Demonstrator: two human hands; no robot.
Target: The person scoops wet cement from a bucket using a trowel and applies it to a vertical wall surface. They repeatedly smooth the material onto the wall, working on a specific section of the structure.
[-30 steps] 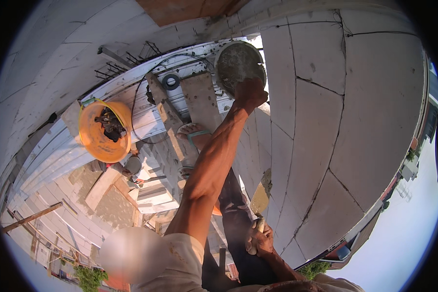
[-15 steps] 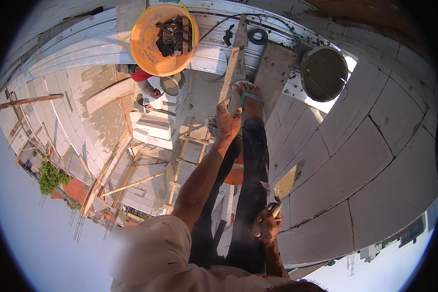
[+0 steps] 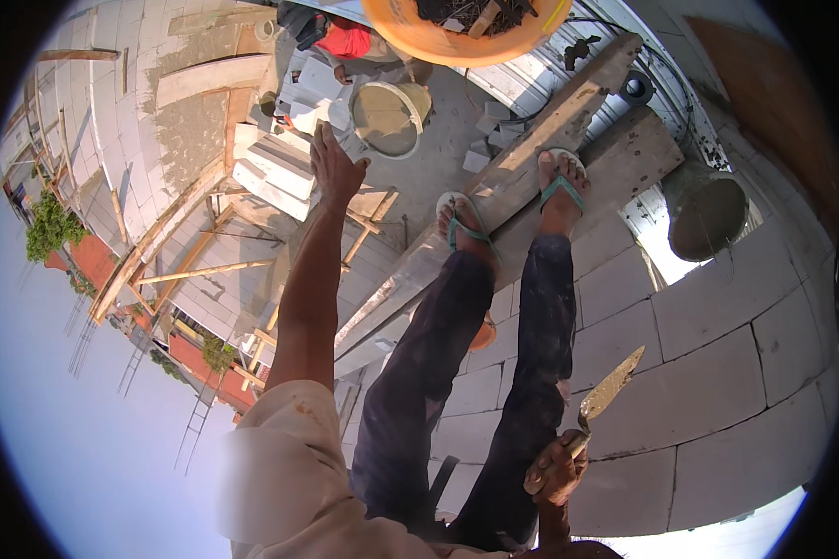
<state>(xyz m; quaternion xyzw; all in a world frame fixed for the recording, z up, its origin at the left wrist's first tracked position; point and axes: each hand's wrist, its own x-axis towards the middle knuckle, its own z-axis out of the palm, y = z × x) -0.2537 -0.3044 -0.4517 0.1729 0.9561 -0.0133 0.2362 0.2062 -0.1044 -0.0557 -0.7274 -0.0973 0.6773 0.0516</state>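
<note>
a bricklayer on a raised plank, seen from the head down, at a pause between spreading mortar and fetching the next load. nearest, the right hand (image 3: 554, 469) has its fingers closed round the handle of a trowel (image 3: 609, 391), whose mortar-smeared blade points up and away beside the block wall (image 3: 718, 391); the blade looks close to bare, though how much mortar clings to it is hard to tell. the legs in dark trousers run up the middle to two feet in green sandals, the left foot (image 3: 463, 224) and right foot (image 3: 559, 177) both planted on rough planks (image 3: 569, 112) laid at a slant. beyond the left shoulder, the left arm stretches out straight, and the left hand (image 3: 334, 168) hangs with fingers spread open and gripping nothing, over stacked white blocks (image 3: 270, 172) and just short of a round pan of grey mortar (image 3: 387, 116) lower down. to the right, a second grey pan (image 3: 707, 210) sits by the wall, near the right foot. farthest, an orange basin (image 3: 466, 33) holding tools shows at the top edge, with another person in red (image 3: 345, 37) beside it. judged from the open reach, the step in hand is a stretch toward the supplies below; the next move would call for steady footing on the narrow planks, a firm grip on whatever is lifted, and the trowel kept clear of the legs.
</note>
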